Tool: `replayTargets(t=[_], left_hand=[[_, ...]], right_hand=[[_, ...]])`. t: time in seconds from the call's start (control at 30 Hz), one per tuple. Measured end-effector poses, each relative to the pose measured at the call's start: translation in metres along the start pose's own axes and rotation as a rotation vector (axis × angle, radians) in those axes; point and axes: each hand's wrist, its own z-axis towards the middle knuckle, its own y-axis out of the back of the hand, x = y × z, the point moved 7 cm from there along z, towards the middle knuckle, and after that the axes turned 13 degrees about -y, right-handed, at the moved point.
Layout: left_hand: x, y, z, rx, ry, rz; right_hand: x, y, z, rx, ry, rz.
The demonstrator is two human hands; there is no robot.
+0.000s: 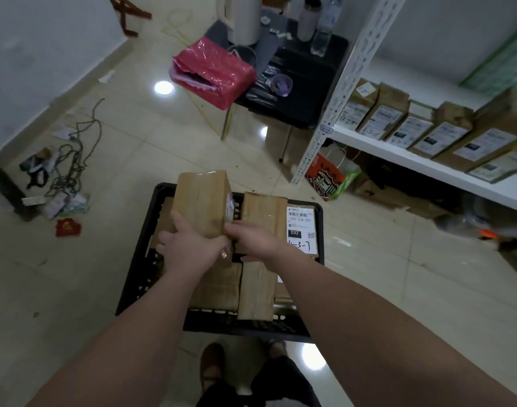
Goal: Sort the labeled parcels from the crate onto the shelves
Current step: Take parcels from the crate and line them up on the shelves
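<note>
A parcel (203, 201) was held upright above the crate (245, 326) — the picking-up step, it was judged. Its lower end was gripped by the left hand (189, 245), fingers (162, 240) curled round its far side, and its lower right edge was pinched by the right hand (251, 239). Next, its label would have to be read and matched to a place on the shelf (398, 155), where a row of labelled parcels (422, 130) was stood. Several brown parcels lay in the crate — one marked 4-3-7 (301, 230).

One head-worn wide-angle view looks steeply down, close over the crate (138, 268) on the floor (98, 292), shelves (422, 167) rightward.
</note>
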Motion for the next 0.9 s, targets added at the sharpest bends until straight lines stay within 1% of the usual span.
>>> replayTargets(t=[0.03, 0.1, 0.17, 0.2, 0.27, 0.3, 0.37, 0.43, 0.53, 0.67, 0.77, 0.83, 0.9], left_hand=[[-0.002, 0.016, -0.001, -0.024, 0.005, -0.052], [-0.013, 0.053, -0.003, -0.091, -0.037, -0.152], [-0.033, 0.088, -0.005, -0.11, -0.126, -0.328], [-0.048, 0.103, -0.008, -0.09, -0.185, -0.442], [-0.085, 0.129, -0.018, -0.008, -0.318, -0.63], [-0.106, 0.141, -0.026, 0.038, -0.39, -0.683], [-0.149, 0.162, -0.048, 0.114, -0.538, -0.744], [-0.192, 0.175, -0.076, 0.207, -0.672, -0.785], [-0.255, 0.179, -0.125, 0.398, -0.847, -0.838], [-0.332, 0.172, -0.204, 0.619, -0.995, -0.982], [-0.373, 0.17, -0.271, 0.787, -1.085, -1.038], [-0.392, 0.173, -0.307, 0.867, -1.126, -1.068], [-0.405, 0.177, -0.336, 0.94, -1.15, -1.119]], right_hand=[[0.008, 0.0, -0.008, -0.021, 0.031, 0.03], [0.03, 0.006, -0.029, -0.105, 0.116, 0.074], [0.055, 0.018, -0.054, -0.209, 0.209, 0.148], [0.067, 0.026, -0.069, -0.271, 0.254, 0.186], [0.088, 0.044, -0.105, -0.427, 0.348, 0.226], [0.097, 0.055, -0.127, -0.512, 0.393, 0.227], [0.108, 0.078, -0.176, -0.663, 0.462, 0.229], [0.112, 0.102, -0.229, -0.778, 0.551, 0.269], [0.096, 0.141, -0.32, -0.994, 0.65, 0.365], [0.043, 0.179, -0.44, -1.244, 0.713, 0.513], [0.004, 0.192, -0.516, -1.388, 0.779, 0.621], [-0.014, 0.193, -0.558, -1.438, 0.839, 0.665], [-0.024, 0.19, -0.592, -1.446, 0.911, 0.672]])
